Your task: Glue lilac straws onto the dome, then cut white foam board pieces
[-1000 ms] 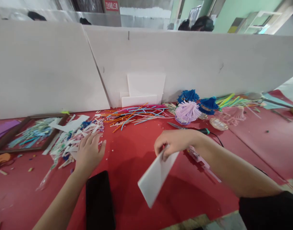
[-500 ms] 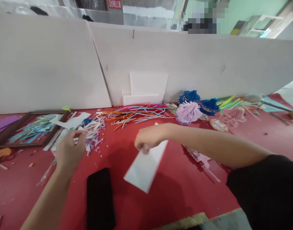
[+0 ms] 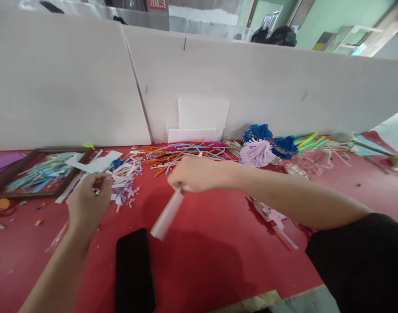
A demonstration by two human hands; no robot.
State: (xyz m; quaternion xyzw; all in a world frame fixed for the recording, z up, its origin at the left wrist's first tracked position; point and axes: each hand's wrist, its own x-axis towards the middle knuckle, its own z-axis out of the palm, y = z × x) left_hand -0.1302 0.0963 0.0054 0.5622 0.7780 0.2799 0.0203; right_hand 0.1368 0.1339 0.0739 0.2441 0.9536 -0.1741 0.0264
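My right hand is closed on a white paper piece above the middle of the red table. The piece shows as a narrow, slightly blurred strip slanting down and left from my fingers. A small white end shows above the knuckles. On the left, my left hand has its fingers curled together beside cut white paper and small pink and purple clippings. Whether anything sits between its fingertips is too small to tell. A black phone lies between my forearms.
A brown frame with blue and green strips lies at the left. Orange and blue stems line the white partition. Purple and blue tassels stand right of them. A pink piece lies under my right forearm.
My right hand has moved left with the paper, which has turned from its broad face to nearly edge-on. My left hand has shifted slightly left and stays curled.
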